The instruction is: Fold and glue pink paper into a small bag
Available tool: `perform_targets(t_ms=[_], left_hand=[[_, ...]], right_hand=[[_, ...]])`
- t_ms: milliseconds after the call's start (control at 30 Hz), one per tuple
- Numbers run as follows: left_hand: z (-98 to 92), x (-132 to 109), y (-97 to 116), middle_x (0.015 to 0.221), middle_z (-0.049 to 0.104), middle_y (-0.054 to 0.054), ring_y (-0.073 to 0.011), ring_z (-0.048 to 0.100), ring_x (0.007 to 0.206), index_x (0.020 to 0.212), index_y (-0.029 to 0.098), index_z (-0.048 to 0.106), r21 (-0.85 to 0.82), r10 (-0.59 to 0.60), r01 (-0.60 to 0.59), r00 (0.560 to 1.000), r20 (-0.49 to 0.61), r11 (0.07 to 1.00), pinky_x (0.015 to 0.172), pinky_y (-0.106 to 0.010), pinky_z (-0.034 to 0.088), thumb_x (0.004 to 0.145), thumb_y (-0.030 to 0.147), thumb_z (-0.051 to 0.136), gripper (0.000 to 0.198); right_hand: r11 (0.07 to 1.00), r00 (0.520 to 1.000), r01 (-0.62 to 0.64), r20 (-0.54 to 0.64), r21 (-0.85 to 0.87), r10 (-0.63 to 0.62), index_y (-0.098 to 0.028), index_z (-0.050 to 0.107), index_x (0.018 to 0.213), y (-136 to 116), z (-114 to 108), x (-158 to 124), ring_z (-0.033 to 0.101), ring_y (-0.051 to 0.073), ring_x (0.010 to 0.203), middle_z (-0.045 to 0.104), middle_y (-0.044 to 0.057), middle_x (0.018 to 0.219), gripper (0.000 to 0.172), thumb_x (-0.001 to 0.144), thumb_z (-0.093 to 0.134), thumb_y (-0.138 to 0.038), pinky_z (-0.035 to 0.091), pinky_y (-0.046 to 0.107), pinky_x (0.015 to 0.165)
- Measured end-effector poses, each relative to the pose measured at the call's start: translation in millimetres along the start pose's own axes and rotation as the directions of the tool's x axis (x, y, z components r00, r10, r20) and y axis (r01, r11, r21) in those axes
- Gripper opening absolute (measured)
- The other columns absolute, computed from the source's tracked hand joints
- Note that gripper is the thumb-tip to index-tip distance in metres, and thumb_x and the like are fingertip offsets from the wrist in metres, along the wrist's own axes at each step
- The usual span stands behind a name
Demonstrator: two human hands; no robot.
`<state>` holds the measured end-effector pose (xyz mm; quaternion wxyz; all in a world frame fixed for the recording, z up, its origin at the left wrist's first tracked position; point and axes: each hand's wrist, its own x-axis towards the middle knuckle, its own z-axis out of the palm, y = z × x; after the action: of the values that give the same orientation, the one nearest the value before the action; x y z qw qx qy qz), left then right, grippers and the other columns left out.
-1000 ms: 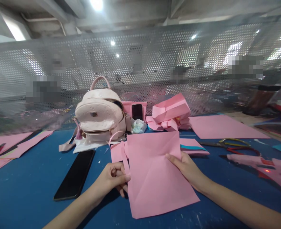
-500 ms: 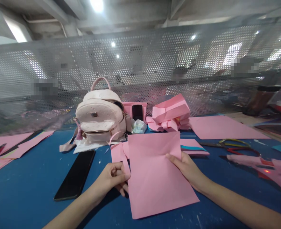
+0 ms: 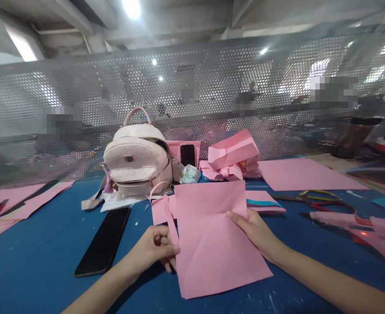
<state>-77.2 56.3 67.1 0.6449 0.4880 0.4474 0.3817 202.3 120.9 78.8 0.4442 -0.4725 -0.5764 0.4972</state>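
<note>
A creased pink paper sheet (image 3: 212, 253) is held up in front of me, tilted over the table. My right hand (image 3: 253, 226) grips its right edge, thumb on the front face and fingers hidden behind. At the left edge, my left hand (image 3: 161, 248) is closed, with thumb and index finger pinching the lower end of a narrow pink paper strip (image 3: 170, 218). That thumb tip also meets the sheet's edge. Behind the sheet lie folded pink paper pieces (image 3: 159, 211), partly hidden, and one with a blue stripe (image 3: 267, 203).
Left of my hands lies a black phone (image 3: 103, 242) on the blue table (image 3: 32, 261). A white backpack (image 3: 136, 161) stands behind. To the right are scissors (image 3: 319, 196) and a pink glue gun (image 3: 352, 222) with a lit red light. A perforated metal screen (image 3: 205, 96) borders the back.
My left hand has slid slightly down along the sheet's left edge, baring more of the strip. My right hand keeps its grip on the sheet.
</note>
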Motion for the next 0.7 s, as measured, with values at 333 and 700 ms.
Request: perform_targets(t_ms=[333,700], left_hand=[[-1.3,4.3,0.6,0.064,0.074,-0.008,-0.0159,0.071,0.054,0.079,0.010,0.067,0.021,-0.008,0.007,1.000,0.012,1.000,0.047,-0.019,0.055,0.067,0.044,0.086,0.041],[-1.0,3.0,-3.6,0.057,0.071,-0.004,-0.0136,0.068,0.049,0.073,0.011,0.067,0.025,0.006,-0.006,1.000,-0.013,1.000,0.045,-0.018,0.053,0.065,0.037,0.087,0.033]], right_hand=[[0.997,0.999,-0.031,0.010,0.071,0.031,-0.017,0.068,0.115,3.3,-0.9,1.7,0.071,0.035,0.102,0.075,0.012,0.113,0.050,0.079,0.071,-0.052,0.061,0.043,0.080],[0.992,0.999,-0.045,-0.008,0.119,0.047,-0.019,0.069,0.113,6.9,-1.3,2.9,0.071,0.035,0.101,0.076,0.011,0.111,0.044,0.079,0.073,-0.046,0.061,0.043,0.080]])
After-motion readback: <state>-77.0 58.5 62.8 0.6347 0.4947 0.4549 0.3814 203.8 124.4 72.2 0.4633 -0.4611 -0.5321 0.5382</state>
